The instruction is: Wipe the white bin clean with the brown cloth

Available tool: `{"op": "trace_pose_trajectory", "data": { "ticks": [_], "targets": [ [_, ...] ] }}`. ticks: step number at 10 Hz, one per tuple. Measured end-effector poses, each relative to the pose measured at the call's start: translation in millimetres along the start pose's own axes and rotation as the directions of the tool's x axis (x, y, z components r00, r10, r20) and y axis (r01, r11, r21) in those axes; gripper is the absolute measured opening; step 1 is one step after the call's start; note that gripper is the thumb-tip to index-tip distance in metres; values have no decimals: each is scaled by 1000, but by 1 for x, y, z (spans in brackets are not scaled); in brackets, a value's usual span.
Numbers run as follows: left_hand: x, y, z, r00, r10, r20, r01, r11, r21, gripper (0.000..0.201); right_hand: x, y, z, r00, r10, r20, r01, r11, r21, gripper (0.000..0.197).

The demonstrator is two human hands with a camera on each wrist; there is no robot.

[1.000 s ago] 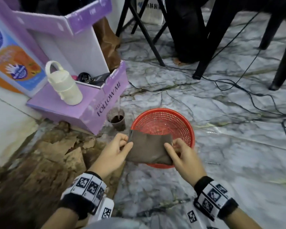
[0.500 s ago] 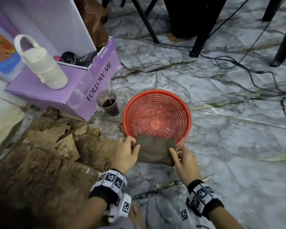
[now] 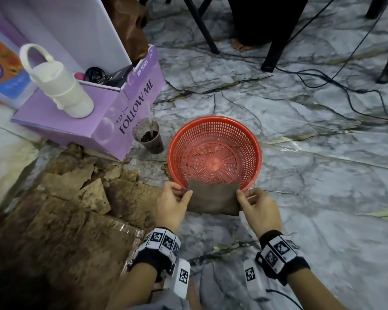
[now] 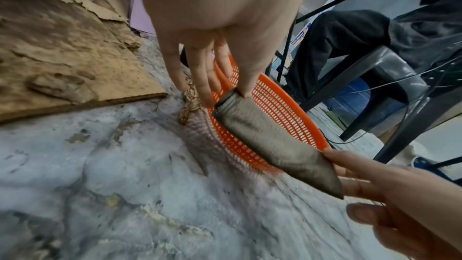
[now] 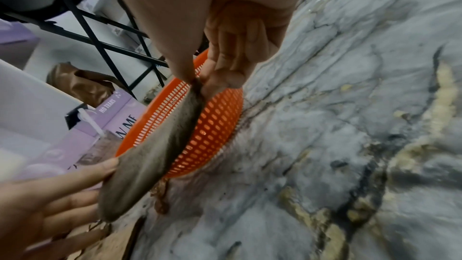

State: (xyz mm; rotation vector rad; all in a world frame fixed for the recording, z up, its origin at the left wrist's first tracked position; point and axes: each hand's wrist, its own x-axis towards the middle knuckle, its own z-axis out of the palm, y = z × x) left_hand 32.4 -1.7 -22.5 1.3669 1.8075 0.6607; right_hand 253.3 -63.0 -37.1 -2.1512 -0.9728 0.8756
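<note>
The folded brown cloth (image 3: 213,199) hangs stretched between my two hands, just over the near rim of a red mesh basket (image 3: 214,121) on the marble floor. My left hand (image 3: 186,193) pinches the cloth's left edge between thumb and fingers. The right hand (image 3: 244,195) pinches its right edge. In the left wrist view the cloth (image 4: 275,145) runs from my left hand (image 4: 240,91) down to the right hand (image 4: 330,157), with the basket (image 4: 287,112) behind it. The right wrist view shows the same cloth (image 5: 150,155) and pinch (image 5: 197,84). I see no white bin in these views.
A purple carton (image 3: 121,113) with a white jug (image 3: 58,83) on it stands to the left. A plastic cup (image 3: 149,138) with a straw sits beside the basket. Torn brown cardboard (image 3: 65,209) covers the floor at left. Black cables (image 3: 345,90) and chair legs (image 3: 271,54) lie beyond.
The view has tilted down and closer. Both hands, still holding the cloth, have drawn back from over the basket to its near rim.
</note>
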Motion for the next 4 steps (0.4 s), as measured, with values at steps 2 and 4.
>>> {"op": "trace_pose_trajectory", "data": {
  "ticks": [2, 4],
  "targets": [
    [-2, 0, 1, 995, -44, 85, 54, 991, -122, 25, -1, -12, -5, 998, 33, 52, -25, 989, -144, 32],
    [-6, -4, -7, 998, 40, 51, -35, 995, -99, 15, -7, -13, -8, 1000, 9, 24, -5, 987, -161, 37]
  ]
}}
